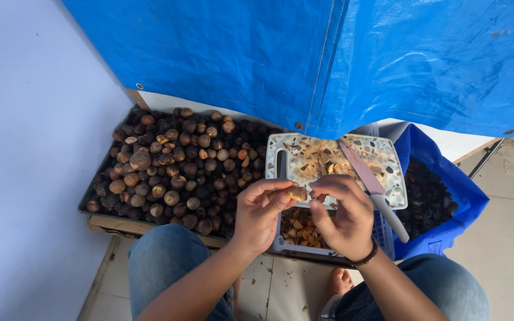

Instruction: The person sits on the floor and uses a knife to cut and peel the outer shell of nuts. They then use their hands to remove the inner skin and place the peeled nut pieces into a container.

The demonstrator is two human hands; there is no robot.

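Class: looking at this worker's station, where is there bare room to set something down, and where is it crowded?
Free: the board's left part beside the knife, and the tiled floor between the knees. Crowded: the nut tray, the bag.

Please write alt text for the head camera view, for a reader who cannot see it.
Seen from above, a seated person's left hand and right hand hold a small brown nut over a speckled cutting board with a knife on it. A tray of dark nuts lies to the left.
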